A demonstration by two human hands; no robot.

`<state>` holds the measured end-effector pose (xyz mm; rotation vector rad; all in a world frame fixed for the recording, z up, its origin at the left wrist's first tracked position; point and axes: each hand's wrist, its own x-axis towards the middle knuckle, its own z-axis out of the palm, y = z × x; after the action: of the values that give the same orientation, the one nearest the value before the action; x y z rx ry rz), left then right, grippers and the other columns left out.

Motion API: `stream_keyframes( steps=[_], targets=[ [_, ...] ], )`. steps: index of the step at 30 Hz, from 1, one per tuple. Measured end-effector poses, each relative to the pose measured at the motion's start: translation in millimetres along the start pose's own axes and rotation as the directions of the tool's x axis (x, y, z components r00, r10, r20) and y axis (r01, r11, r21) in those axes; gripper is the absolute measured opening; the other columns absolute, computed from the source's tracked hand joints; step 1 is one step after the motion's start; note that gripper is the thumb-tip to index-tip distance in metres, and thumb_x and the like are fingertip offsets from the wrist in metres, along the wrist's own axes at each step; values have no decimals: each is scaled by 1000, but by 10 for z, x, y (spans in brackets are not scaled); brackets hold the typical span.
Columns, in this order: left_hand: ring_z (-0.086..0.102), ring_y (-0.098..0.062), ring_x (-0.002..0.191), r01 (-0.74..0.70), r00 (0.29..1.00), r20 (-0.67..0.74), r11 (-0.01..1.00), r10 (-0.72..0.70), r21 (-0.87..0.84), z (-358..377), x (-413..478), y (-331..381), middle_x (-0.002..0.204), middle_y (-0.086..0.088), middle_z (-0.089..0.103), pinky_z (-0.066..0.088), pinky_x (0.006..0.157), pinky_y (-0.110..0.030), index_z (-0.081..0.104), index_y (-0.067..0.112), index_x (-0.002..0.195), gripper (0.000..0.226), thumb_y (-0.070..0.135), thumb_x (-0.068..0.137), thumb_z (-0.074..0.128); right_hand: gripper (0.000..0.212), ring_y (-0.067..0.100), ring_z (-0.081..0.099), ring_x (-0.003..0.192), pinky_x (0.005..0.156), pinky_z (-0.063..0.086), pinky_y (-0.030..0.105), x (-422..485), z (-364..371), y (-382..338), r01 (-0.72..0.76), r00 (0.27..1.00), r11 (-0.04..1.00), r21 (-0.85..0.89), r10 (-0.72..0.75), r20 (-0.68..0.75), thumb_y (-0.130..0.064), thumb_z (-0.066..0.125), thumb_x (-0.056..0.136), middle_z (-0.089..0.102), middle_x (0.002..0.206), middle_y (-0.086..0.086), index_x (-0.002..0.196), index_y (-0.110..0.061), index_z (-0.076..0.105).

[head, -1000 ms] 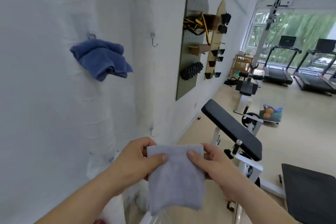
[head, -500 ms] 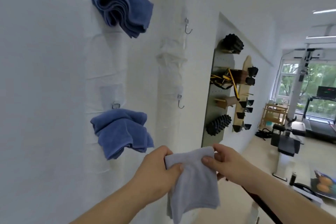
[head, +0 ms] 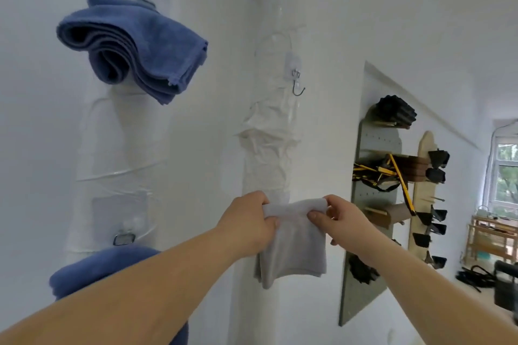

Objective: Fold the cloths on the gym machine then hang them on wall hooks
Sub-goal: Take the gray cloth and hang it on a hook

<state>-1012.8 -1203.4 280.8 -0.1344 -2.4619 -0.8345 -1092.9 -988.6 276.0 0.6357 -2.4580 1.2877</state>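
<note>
While both my arms reach up toward the wall (head: 322, 8), my left hand (head: 249, 225) pinches the top left corner of the grey cloth (head: 294, 249), thumb on the near face and fingers curled round behind it. My right hand (head: 342, 221) pinches the top right corner in the same way, its thumb lying across the front of the cloth. The top edge sags a little between the two hands. The rest of the cloth hangs straight down in the air close to the wall, and its lower left corner droops lower than the right. I cannot tell whether the cloth touches the wall. Above it, well apart, a bare metal hook (head: 297, 84) sticks out from a clear pad on a strip of crumpled white covering. Toward the wall's left edge, an upper blue towel (head: 134, 50) hangs folded in thick rolled layers, high up and level with the top of that hook. Below it a small ring hook (head: 124, 238) sits just above a lower blue towel (head: 103, 272), which my left forearm partly hides. Toward the right edge of the wall, a grey pegboard (head: 375, 204) carries a black roller (head: 395, 112) at its top and yellow-and-black bands (head: 375, 173) in the middle. A wooden board (head: 420, 204) with black clips stands beside it, and a window (head: 507, 173) shows past that.
</note>
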Motion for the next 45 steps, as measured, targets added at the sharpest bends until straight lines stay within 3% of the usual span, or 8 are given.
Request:
stream_keyframes(
  steps=[14, 19, 25, 29, 32, 34, 39, 45],
  targets=[
    [54, -21, 100, -103, 994, 0, 920, 112, 379, 439, 320, -262, 107, 3, 51, 52, 78, -39, 51, 29, 108, 10, 28, 98, 48, 10, 32, 71, 62, 65, 65, 55, 528, 366, 588, -83, 985, 989, 123, 62, 164, -6, 65, 95, 73, 93, 25, 101, -13, 60],
    [47, -21, 108, -316, 944, 101, 766, 315, 560, 453, 215, -126, 117, 0, 48, 35, 73, -32, 54, 22, 114, 22, 10, 97, 46, 19, 17, 61, 51, 52, 61, 35, 448, 465, 650, -19, 996, 994, -111, 29, 81, -20, 75, 86, 69, 89, 13, 84, -6, 63],
    [47, -24, 122, -364, 930, 289, 679, 227, 637, 369, 129, -29, 130, -4, 49, 34, 83, -30, 59, 21, 124, 27, 17, 99, 50, 37, 11, 62, 71, 72, 56, 32, 339, 319, 522, 2, 975, 956, -293, 63, 213, -44, 56, 92, 76, 93, 8, 94, -14, 77],
    [56, -20, 95, -264, 951, 274, 834, 142, 484, 302, 112, 32, 111, -1, 56, 45, 75, -32, 49, 32, 70, 32, 44, 98, 39, 32, 11, 69, 110, 90, 53, 33, 231, 141, 359, -160, 918, 987, -3, 150, 368, -38, 60, 99, 76, 114, -7, 131, -40, 61],
    [51, -16, 84, -215, 959, 257, 904, 122, 370, 279, 28, 59, 88, 9, 51, 38, 69, -28, 50, 45, 61, 35, 56, 95, 51, 59, 7, 69, 112, 93, 52, 26, 175, 116, 360, -86, 897, 996, -31, 91, 433, -30, 75, 91, 73, 122, -10, 141, -45, 48],
    [49, -15, 85, -198, 963, 241, 922, 120, 332, 298, -49, 88, 80, 13, 45, 37, 72, -27, 44, 65, 66, 34, 52, 91, 62, 66, 3, 64, 119, 103, 52, 29, 159, 132, 359, -10, 909, 994, -111, 56, 412, -39, 81, 84, 67, 127, -19, 141, -49, 48],
    [59, -22, 104, -119, 993, 49, 926, 109, 357, 607, -35, -42, 110, 3, 60, 43, 75, -32, 48, 27, 118, 40, 51, 90, 62, 78, 0, 49, 126, 104, 38, 21, 139, 183, 283, 167, 955, 893, -418, -42, 293, -47, 87, 74, 49, 131, -29, 143, -43, 51],
    [53, -20, 115, -108, 992, -13, 883, 129, 457, 832, -6, -143, 126, 1, 54, 41, 79, -30, 45, 21, 133, 43, 40, 98, 60, 43, 2, 66, 84, 76, 56, 28, 142, 472, 515, 98, 994, 955, -279, -79, 77, -30, 83, 72, 73, 101, -18, 112, -39, 71]
  ],
)
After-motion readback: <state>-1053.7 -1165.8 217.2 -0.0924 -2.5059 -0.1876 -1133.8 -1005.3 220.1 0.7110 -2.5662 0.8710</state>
